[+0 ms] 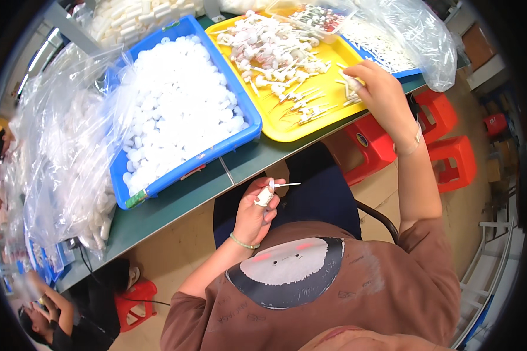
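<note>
Close to my body, my left hand (255,212) is closed around a small white part with a thin white stick (288,185) pointing out to the right. A white patch, perhaps a wrapping, shows at its fingers. My right hand (386,99) reaches over the right edge of a yellow tray (284,126). Its fingers bend together among small white sticks (350,93); what they pinch is hidden. Inside the tray lie a heap of white stick pieces with round heads (269,47) and a looser row of thin pieces (304,105) nearer to me.
Left of the tray stands a blue bin (202,158) of small white caps (175,99). Clear plastic bags (70,146) are piled farther left. A clear box (316,14) and a blue tray of white sticks (380,44) stand at the back right. Red stools (451,161) stand under the table; another person (58,310) sits at lower left.
</note>
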A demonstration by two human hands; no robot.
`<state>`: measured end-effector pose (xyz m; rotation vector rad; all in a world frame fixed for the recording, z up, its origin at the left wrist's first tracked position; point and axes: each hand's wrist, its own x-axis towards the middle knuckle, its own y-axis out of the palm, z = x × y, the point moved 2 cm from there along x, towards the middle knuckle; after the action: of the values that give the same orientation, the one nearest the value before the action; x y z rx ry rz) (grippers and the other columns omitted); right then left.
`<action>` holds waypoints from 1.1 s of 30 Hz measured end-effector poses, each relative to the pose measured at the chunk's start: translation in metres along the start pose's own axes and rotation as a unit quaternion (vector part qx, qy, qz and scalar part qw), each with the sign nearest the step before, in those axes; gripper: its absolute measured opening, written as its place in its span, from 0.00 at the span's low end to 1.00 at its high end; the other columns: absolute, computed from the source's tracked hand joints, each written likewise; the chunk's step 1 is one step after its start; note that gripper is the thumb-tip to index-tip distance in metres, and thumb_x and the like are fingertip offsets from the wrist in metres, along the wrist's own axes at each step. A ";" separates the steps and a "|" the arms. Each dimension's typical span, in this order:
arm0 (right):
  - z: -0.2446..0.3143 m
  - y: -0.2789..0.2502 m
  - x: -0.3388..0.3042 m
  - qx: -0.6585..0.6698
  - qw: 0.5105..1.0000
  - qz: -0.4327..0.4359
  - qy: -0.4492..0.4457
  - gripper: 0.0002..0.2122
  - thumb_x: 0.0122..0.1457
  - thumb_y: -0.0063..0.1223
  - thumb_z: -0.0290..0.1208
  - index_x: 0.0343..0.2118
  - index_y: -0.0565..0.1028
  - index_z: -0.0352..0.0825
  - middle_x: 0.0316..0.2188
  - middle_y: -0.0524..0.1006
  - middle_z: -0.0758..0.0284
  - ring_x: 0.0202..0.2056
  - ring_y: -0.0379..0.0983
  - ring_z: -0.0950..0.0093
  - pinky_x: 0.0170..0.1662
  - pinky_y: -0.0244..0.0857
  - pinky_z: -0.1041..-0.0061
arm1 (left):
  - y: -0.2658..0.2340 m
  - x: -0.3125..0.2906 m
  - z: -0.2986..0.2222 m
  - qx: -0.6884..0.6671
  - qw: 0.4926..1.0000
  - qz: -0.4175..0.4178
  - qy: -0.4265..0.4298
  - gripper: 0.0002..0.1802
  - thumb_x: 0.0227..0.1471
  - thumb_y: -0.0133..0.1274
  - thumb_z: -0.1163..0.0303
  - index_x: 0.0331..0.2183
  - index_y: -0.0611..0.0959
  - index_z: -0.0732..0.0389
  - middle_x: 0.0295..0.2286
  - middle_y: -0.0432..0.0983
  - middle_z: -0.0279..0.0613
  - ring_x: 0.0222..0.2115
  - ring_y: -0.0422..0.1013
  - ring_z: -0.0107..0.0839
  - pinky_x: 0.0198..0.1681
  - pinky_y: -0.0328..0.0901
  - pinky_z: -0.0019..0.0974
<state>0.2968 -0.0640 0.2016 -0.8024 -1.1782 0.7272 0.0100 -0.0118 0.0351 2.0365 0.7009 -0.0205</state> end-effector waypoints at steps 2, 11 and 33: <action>-0.022 0.016 0.014 -0.067 0.995 0.074 -0.024 0.05 0.51 0.54 0.27 0.30 0.78 0.34 0.30 0.75 0.60 0.33 0.73 0.60 0.37 0.68 0.67 | 0.003 -0.001 -0.001 0.002 1.000 -0.004 -0.003 0.12 0.57 0.51 0.69 0.44 0.73 0.56 0.45 0.70 0.40 0.24 0.60 0.18 0.18 0.55 0.16; -0.024 0.030 0.029 -0.124 0.982 0.116 -0.081 0.04 0.49 0.54 0.22 0.29 0.74 0.34 0.27 0.75 0.62 0.29 0.73 0.65 0.32 0.67 0.70 | 0.003 -0.002 -0.007 -0.002 1.000 -0.008 -0.005 0.12 0.58 0.51 0.67 0.44 0.72 0.56 0.45 0.70 0.37 0.25 0.59 0.18 0.18 0.56 0.17; 0.104 0.057 -0.103 0.401 0.903 0.132 0.079 0.11 0.46 0.58 0.19 0.36 0.78 0.33 0.28 0.75 0.67 0.24 0.68 0.78 0.25 0.61 0.81 | 0.000 -0.007 -0.008 -0.024 0.998 -0.006 0.060 0.14 0.56 0.54 0.67 0.44 0.73 0.57 0.42 0.72 0.39 0.26 0.62 0.19 0.18 0.57 0.18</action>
<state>0.1678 -0.1040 0.1211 -0.3055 -0.5282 1.2350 0.0022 -0.0087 0.0420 1.9991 0.7814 0.1104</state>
